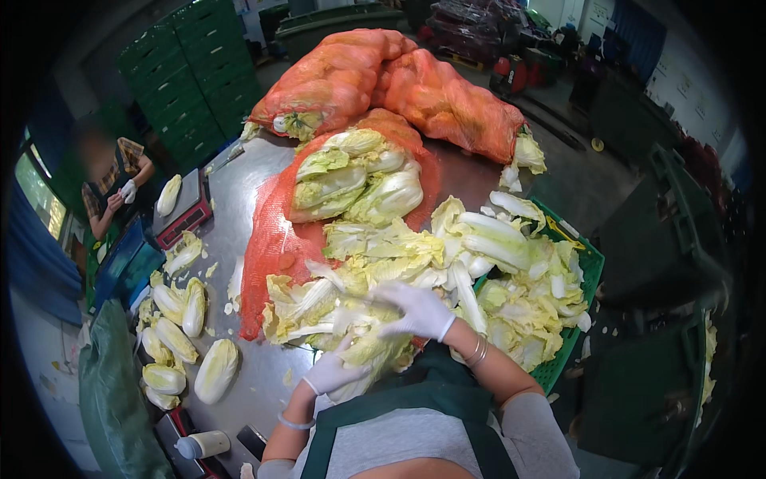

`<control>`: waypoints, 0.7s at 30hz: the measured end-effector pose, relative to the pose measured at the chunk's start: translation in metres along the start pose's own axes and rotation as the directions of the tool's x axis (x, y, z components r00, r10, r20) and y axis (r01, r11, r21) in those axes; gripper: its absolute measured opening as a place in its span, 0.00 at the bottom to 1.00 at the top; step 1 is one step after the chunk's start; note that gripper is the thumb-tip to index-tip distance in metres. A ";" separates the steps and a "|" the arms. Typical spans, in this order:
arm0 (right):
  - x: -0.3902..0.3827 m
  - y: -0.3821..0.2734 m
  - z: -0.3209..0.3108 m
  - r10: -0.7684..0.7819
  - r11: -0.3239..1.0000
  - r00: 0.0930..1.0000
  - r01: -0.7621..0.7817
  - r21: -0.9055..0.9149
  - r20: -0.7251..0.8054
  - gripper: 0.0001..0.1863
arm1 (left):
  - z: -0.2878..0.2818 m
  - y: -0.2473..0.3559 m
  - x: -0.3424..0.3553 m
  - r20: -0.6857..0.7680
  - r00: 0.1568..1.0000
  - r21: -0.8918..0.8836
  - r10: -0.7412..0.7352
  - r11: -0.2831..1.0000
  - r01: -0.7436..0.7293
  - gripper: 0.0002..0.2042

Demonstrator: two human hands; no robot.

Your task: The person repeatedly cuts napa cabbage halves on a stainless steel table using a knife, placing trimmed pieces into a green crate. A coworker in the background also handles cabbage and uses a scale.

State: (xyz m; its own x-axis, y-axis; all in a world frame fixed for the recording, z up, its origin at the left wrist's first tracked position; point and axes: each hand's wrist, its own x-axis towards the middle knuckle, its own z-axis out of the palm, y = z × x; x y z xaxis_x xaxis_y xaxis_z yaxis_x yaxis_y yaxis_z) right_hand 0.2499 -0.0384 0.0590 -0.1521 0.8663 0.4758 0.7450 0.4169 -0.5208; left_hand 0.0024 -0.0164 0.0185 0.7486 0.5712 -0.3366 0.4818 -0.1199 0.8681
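Observation:
Close to my body, my gloved left hand [337,372] is closed round the side of a napa cabbage [375,347] with pale yellow-green leaves. My right hand [416,310], also in a white glove, is just above and beside that cabbage, thumb and fingers apart and slightly blurred. Beyond my hands lies a heap of loose outer leaves [391,247]. It spreads to a green crate [589,279] on my right, which is heaped with more leaves [527,311]. An opened orange mesh sack [271,239] holds several whole cabbages [359,180] in front of me.
Two full mesh sacks [335,76] [455,104] lie at the table's far end. Trimmed cabbages [217,371] sit on the metal table [263,383] at left, near a bottle [203,444]. Another person [112,184] stands by a scale [182,209] bearing one cabbage. Dark bins [638,399] stand right.

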 end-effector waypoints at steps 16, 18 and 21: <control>-0.002 0.004 -0.017 0.229 0.973 0.928 -0.228 -0.036 0.294 0.29 | 0.004 0.033 -0.003 -0.009 0.998 0.507 -0.069 0.860 0.064 0.45; -0.010 -0.007 0.009 0.203 0.975 0.859 -0.134 -0.176 0.470 0.20 | 0.009 0.023 0.000 -0.014 0.999 0.573 -0.045 0.818 0.045 0.44; -0.017 0.009 0.030 0.287 0.949 0.860 -0.195 -0.250 0.421 0.14 | 0.006 0.004 0.001 0.061 0.994 0.415 -0.093 0.908 0.059 0.43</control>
State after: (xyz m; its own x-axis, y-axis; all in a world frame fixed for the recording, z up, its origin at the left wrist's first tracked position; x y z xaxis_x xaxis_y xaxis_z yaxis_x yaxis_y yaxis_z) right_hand 0.2399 -0.0411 0.0253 -0.1901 0.9810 -0.0387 0.8984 0.1579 -0.4097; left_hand 0.0083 -0.0209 0.0193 0.7272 0.5293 -0.4371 0.6706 -0.4120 0.6168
